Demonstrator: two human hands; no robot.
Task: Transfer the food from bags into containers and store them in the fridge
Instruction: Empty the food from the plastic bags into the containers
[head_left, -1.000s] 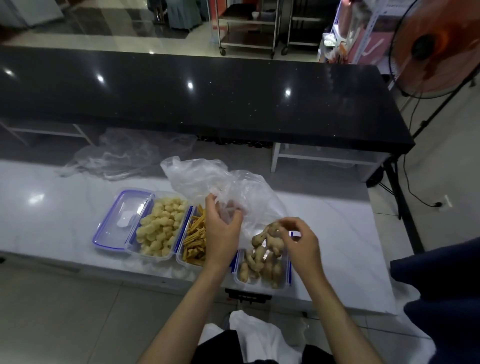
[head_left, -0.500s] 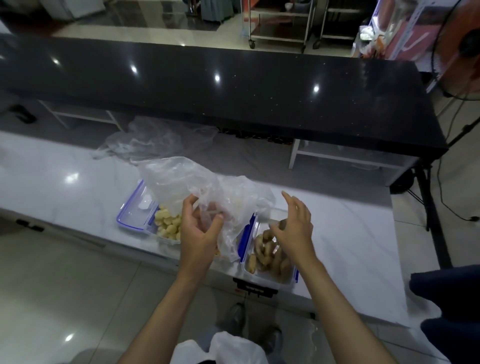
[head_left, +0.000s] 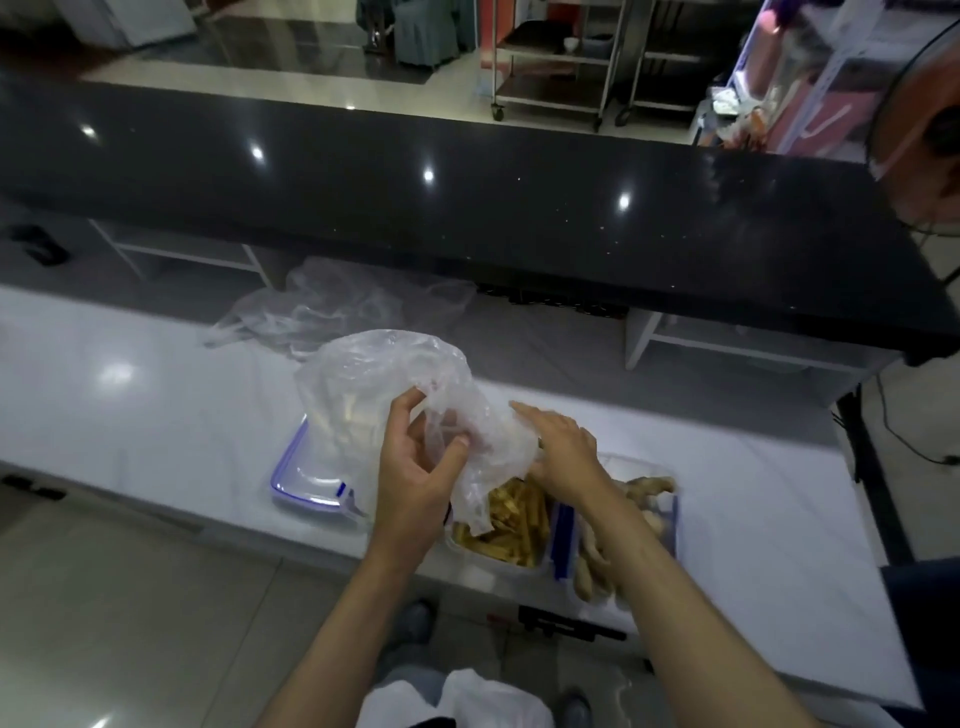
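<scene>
White marble counter (head_left: 130, 395): long surface running across the near part of the view; carries every item below.

Crumpled clear bags (head_left: 332, 306): far side of the counter, lying flat and loose, well apart from the hands.

Blue-rimmed lid (head_left: 306, 486): leftmost item of the near row, lying flat on the counter, its right part covered by the held bag.

Clear plastic bag (head_left: 374, 395): raised above the lid and the row of containers, bunched, its lower corner hanging over the stick-filled container. Pale pieces show dimly through it on the left; what they are cannot be told.

Left hand (head_left: 415, 467): fingers and thumb curled, pinching a fold of the clear plastic bag.

Container of sticks (head_left: 511, 525): clear tub at the near edge of the counter, filled with golden-brown stick-shaped food, partly under the bag's corner.

Right hand (head_left: 563, 452): fingers extended and flat, reaching toward the bag, fingertips at or just beside the plastic; grip on nothing. Hands close together but not joined.

Container of pale pieces (head_left: 654, 499): clear tub with blue clip, touching the stick container on its right, holding knobbly pale food, partly hidden by the right forearm.

Black counter (head_left: 467, 208): glossy, raised, beyond the white one.
</scene>
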